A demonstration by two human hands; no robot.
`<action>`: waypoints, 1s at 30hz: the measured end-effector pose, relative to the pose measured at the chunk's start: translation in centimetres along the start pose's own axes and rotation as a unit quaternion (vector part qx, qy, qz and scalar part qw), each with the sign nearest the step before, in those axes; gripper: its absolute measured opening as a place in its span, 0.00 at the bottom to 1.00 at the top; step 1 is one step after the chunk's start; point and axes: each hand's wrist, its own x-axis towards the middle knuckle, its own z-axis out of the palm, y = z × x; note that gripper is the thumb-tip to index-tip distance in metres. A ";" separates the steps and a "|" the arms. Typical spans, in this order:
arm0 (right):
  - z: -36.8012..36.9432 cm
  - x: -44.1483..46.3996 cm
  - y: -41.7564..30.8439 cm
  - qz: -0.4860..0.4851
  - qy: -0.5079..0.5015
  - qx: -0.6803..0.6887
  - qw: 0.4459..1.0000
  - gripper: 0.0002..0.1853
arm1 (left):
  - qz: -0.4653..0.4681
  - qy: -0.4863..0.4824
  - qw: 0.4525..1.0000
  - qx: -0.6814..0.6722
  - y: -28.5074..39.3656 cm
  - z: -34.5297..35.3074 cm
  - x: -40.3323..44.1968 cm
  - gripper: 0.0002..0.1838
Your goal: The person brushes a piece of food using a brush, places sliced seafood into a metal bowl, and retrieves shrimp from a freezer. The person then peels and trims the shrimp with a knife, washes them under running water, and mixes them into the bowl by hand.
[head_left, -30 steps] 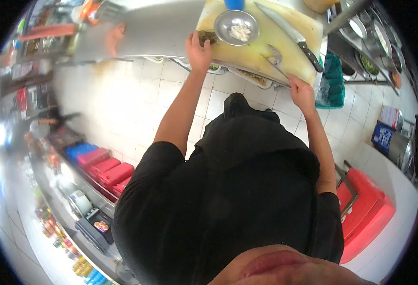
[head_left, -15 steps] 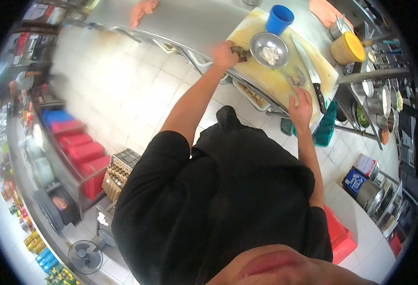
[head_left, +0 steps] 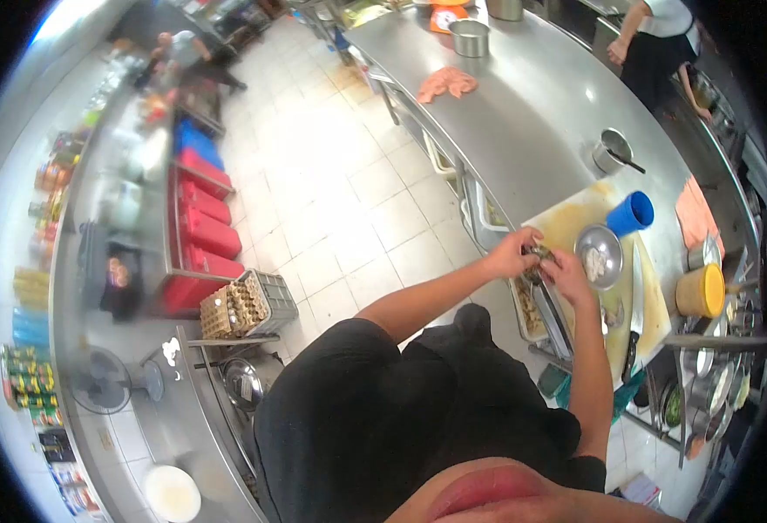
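My left hand (head_left: pixel 516 254) and my right hand (head_left: pixel 568 273) are close together over the near-left edge of a stained cutting board (head_left: pixel 569 224). Both sets of fingers are closed on a small dark, brownish food piece (head_left: pixel 538 253); its exact kind is too small to tell. Just right of my hands, a metal bowl (head_left: pixel 611 241) holds whitish pieces (head_left: pixel 593 263). A greyish food piece (head_left: pixel 612 315) lies lower on the board, partly hidden by my right arm. Beside it rests a long knife (head_left: pixel 637 292) with a black handle. A blue cup (head_left: pixel 634 212) stands behind the bowl.
On the steel table (head_left: pixel 523 131) are an orange cloth (head_left: pixel 446 84), a metal pot (head_left: pixel 470 39) and a small pot with a dark handle (head_left: pixel 612 151). A yellow-lidded tub (head_left: pixel 700 290) stands right of the board. One person (head_left: pixel 662 44) is at the upper right, another (head_left: pixel 183 50) far left.
My left hand has come off the dark pile at the board's edge, and my right hand has left the greyish piece. They now meet on a dark piece. The view has swung left.
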 end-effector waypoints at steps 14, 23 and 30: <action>-0.3 -18.7 5.5 -0.061 0.191 -0.068 0.977 0.05 | -0.086 -0.082 0.964 -0.238 -0.3 13.9 -7.9 0.06; -7.1 -31.9 7.3 -0.129 0.224 -0.333 0.907 0.04 | -0.143 -0.201 0.943 -0.222 1.4 25.2 -9.6 0.07; -14.4 -39.1 11.1 -0.084 0.328 -0.334 0.880 0.13 | -0.180 -0.281 0.939 -0.081 4.6 29.7 -9.9 0.17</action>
